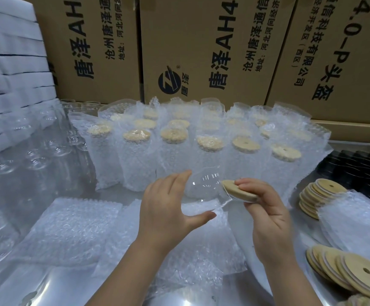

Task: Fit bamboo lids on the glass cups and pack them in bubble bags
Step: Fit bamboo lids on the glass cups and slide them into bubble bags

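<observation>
My left hand grips a clear glass cup lying on its side above the table, fingers over the top and thumb underneath. My right hand pinches a round bamboo lid and holds it tilted at the cup's open mouth. Flat bubble bags lie beneath both hands. Several packed cups in bubble bags with lids on stand in rows behind.
Loose bamboo lids lie at the right in two piles, with a bubble bag stack between them. Bare glass cups crowd the left. White foam sheets and cardboard boxes stand behind. A black tray sits far right.
</observation>
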